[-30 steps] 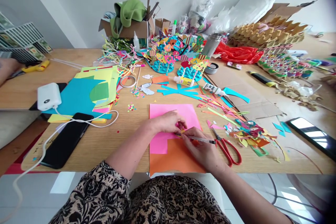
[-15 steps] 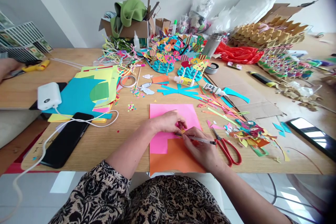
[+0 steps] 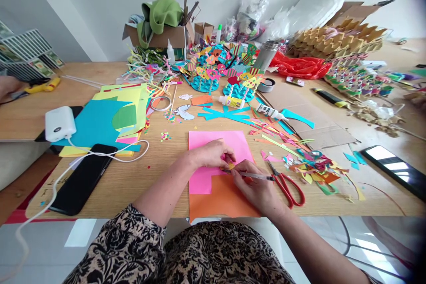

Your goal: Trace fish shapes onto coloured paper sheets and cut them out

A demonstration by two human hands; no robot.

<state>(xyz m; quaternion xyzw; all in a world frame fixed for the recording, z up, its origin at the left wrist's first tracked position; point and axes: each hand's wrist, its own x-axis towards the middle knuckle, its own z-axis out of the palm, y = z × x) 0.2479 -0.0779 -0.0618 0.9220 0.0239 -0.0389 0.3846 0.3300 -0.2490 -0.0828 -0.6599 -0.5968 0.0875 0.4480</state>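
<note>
My right hand (image 3: 258, 186) grips a pen (image 3: 256, 176) with a clear barrel, its tip pointing left beside my left fingers. My left hand (image 3: 216, 154) is closed, fingers curled down over a small yellow paper piece (image 3: 231, 166) partly hidden between the hands. Under both hands lies a pink sheet (image 3: 201, 177), which overlaps an orange sheet (image 3: 216, 202) at the table's front edge. Red-handled scissors (image 3: 289, 186) rest just right of my right hand, blades pointing away.
Paper scraps (image 3: 319, 168) are heaped to the right, near a phone (image 3: 396, 171). On the left are another phone (image 3: 83, 179), a white cabled device (image 3: 60, 124) and coloured sheets (image 3: 96, 115). Glue bottles (image 3: 233, 102) and paper-fish crafts (image 3: 239, 84) stand beyond. A co-worker's hand (image 3: 9, 86) shows far left.
The view has shifted slightly. Both hands keep almost the same pose over the pink sheet, and the pen has barely moved. Another hand now shows at the far right edge.
</note>
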